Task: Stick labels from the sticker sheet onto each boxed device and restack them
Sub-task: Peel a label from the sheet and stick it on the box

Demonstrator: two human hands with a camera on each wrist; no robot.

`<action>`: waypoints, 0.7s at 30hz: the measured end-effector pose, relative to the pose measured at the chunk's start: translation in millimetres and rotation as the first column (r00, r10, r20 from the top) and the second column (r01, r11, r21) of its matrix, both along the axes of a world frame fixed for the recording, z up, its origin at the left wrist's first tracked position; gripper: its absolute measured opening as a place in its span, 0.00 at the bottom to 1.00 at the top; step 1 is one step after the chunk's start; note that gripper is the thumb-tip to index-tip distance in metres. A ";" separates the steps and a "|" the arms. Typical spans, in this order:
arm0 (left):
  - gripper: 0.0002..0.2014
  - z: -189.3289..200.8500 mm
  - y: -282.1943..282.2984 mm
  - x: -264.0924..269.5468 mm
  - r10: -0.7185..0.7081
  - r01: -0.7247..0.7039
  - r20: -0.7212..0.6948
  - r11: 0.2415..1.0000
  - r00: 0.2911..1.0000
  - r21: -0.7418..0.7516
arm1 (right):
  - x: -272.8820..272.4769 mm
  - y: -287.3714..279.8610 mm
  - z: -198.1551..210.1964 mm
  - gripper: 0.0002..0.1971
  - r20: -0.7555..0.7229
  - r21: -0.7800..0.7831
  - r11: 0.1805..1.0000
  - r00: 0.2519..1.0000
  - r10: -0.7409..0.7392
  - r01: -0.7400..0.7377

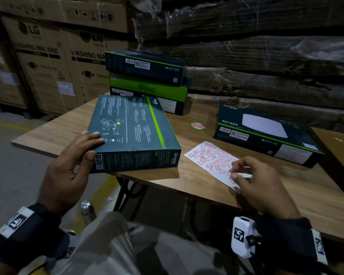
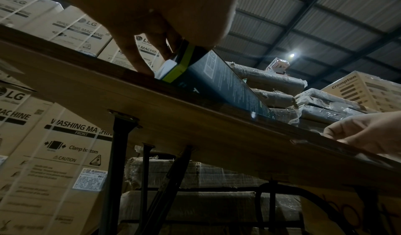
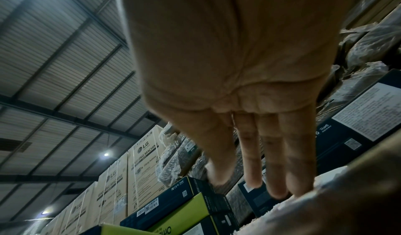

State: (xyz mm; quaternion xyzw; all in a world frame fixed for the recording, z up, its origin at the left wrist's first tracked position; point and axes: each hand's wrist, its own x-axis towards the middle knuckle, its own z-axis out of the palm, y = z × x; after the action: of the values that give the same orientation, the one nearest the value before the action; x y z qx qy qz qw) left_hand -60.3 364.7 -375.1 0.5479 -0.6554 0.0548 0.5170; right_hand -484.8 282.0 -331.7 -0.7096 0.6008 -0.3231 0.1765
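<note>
**Left hand steadies a box while the right works at the sticker sheet**

The left hand (image 1: 68,165) grips the near left corner of a dark boxed device (image 1: 133,132) that lies with its back face up on the wooden table (image 1: 187,187). Its fingers (image 1: 91,135) lie flat across the top face and the thumb presses the near side wall, so the corner sits between thumb and fingers. In the left wrist view the same hand (image 2: 152,16) comes down on the box corner (image 2: 195,70) at the table edge (image 2: 152,101).

Just right of that box, the white sticker sheet (image 1: 211,157) with small red-bordered labels lies flat on the table. The right hand (image 1: 260,185) rests over the sheet's near right corner, its thumb and forefinger tips brought together on a label there; whether the label has lifted off the sheet cannot be told. In the right wrist view three fingers (image 3: 271,161) point down, close together, toward the white sheet (image 3: 303,204).

Beyond the right fingertips, a second box (image 1: 266,135) lies face up, apart from the sheet. Beyond the left fingertips, a stack of boxes (image 1: 147,76) stands at the table's far edge, just behind the held box. Between the held box and the second box, a round red and green sticker (image 1: 197,126) sits on the tabletop.
</note>
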 end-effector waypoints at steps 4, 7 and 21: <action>0.20 -1.1 -0.5 0.3 -0.002 0.002 0.001 1.000 1.000 0.002 | 5.9 -3.8 0.1 0.13 0.009 -0.039 0.997 0.997 -0.071 0.072; 0.20 -0.8 0.1 -1.2 -0.002 0.002 -0.019 1.000 1.000 0.008 | 10.5 -2.3 2.6 0.11 0.038 -0.114 0.992 0.998 -0.052 0.056; 0.19 0.3 0.4 -3.2 -0.019 0.020 -0.046 1.000 0.999 0.014 | 99.2 5.8 17.7 0.09 0.101 -0.394 0.885 0.946 0.309 -0.247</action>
State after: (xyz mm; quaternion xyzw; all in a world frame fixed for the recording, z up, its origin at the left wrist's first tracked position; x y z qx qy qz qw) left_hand -63.6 365.1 -374.7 0.5462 -0.6490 0.0325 0.5286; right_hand -385.6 287.8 -314.0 -0.7807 0.4031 -0.4595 0.1295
